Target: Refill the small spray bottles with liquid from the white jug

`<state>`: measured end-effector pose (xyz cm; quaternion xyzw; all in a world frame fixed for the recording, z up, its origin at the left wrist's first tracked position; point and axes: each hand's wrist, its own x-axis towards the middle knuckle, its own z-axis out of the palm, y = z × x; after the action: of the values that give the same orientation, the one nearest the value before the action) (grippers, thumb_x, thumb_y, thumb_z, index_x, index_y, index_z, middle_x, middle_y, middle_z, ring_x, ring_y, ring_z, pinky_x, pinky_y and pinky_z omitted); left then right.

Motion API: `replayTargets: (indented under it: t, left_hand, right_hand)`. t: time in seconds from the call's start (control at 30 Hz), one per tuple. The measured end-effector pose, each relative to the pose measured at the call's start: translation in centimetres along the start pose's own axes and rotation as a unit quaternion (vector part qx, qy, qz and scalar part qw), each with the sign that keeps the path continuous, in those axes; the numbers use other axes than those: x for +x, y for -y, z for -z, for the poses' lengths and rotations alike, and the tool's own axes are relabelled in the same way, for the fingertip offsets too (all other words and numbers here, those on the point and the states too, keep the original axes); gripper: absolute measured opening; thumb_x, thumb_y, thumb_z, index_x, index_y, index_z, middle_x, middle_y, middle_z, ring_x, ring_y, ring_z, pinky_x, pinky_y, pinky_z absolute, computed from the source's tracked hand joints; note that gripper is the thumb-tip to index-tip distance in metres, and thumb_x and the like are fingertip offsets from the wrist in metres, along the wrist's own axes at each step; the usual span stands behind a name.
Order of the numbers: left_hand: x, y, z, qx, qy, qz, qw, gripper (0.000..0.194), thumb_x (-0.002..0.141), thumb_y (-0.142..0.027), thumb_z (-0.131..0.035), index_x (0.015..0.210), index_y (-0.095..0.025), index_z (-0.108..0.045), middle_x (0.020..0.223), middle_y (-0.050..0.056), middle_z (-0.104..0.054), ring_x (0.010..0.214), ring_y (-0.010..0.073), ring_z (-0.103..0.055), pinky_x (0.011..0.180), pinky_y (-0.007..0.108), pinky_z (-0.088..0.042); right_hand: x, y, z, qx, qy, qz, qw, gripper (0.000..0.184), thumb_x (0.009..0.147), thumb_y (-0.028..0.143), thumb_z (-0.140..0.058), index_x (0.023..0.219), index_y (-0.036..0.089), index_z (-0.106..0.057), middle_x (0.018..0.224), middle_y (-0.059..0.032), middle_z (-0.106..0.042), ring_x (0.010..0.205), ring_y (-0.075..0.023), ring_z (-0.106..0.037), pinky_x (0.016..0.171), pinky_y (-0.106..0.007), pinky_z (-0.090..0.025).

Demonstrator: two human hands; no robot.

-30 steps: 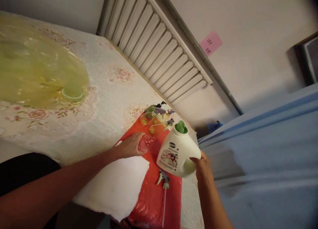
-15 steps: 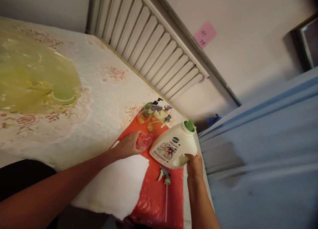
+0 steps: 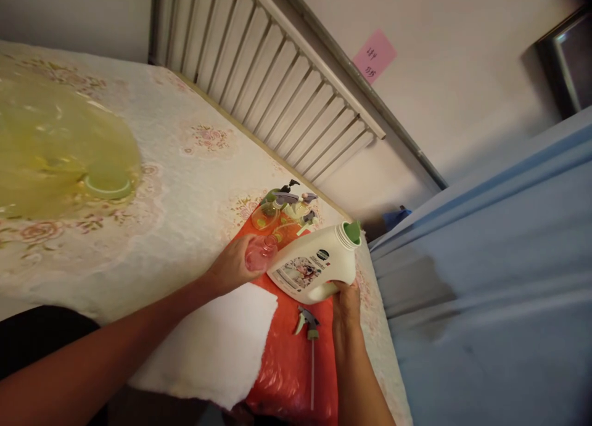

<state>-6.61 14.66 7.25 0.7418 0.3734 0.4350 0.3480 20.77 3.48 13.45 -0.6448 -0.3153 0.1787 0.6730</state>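
My left hand (image 3: 231,264) is wrapped round a small clear bottle (image 3: 260,253), which has no cap and looks reddish over the red plastic. Close beside it, my right hand (image 3: 346,295) grips the handle of a large cream detergent jug (image 3: 303,264). The jug leans with its uncapped mouth and green spout toward the upper right. A trigger spray head (image 3: 308,322) with its long tube lies below the jug on the red plastic sheet (image 3: 296,367). Whether the small bottle holds any liquid I cannot tell.
Several spray bottles (image 3: 277,211) stand at the sheet's far end. A white cloth (image 3: 213,346) lies nearest me. At left is a yellow translucent bag (image 3: 60,142) on the floral tablecloth (image 3: 185,185). A radiator (image 3: 268,74) lines the wall; a blue curtain (image 3: 485,278) hangs at right.
The detergent jug and my right hand have shifted slightly left. The small bottle in my left hand has moved a little up and left, turning more upright. Both hands keep their hold.
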Motion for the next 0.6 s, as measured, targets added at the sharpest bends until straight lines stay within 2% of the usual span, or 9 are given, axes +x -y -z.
replayTargets:
  t: [0.2, 0.43, 0.6]
  left_hand:
    - [-0.4, -1.0, 1.8, 0.008, -0.034, 0.007, 0.999, 0.059, 0.071, -0.038, -0.075, 0.122, -0.02, -0.052, 0.117, 0.01, -0.066, 0.108, 0.0275, -0.065, 0.095, 0.039, -0.053]
    - [-2.2, -0.9, 3.4, 0.035, -0.045, 0.021, 0.998, 0.068, 0.067, -0.033, -0.077, 0.127, -0.019, -0.049, 0.125, 0.011, -0.065, 0.113, 0.0275, -0.065, 0.096, 0.036, -0.054]
    - [-4.1, -1.1, 3.4, 0.034, -0.033, 0.03, 0.998, 0.067, 0.068, -0.032, -0.074, 0.128, -0.019, -0.048, 0.126, 0.011, -0.064, 0.115, 0.0278, -0.063, 0.098, 0.038, -0.052]
  right_hand:
    - [-0.9, -0.3, -2.3, 0.049, -0.001, -0.012, 0.999, 0.035, 0.051, 0.016, -0.066, 0.086, 0.017, -0.068, 0.076, 0.0018, -0.072, 0.068, -0.0146, -0.062, 0.065, -0.025, -0.05]
    - [-2.2, -1.0, -4.6, 0.067, 0.027, -0.017, 0.997, 0.037, 0.055, 0.016, -0.066, 0.092, 0.018, -0.069, 0.078, 0.0015, -0.073, 0.072, -0.0158, -0.063, 0.07, -0.028, -0.049]
    - [-2.6, -1.3, -5.3, 0.047, 0.039, -0.005, 0.998, 0.039, 0.059, 0.018, -0.067, 0.098, 0.018, -0.069, 0.08, 0.0019, -0.072, 0.075, -0.0165, -0.063, 0.073, -0.029, -0.05]
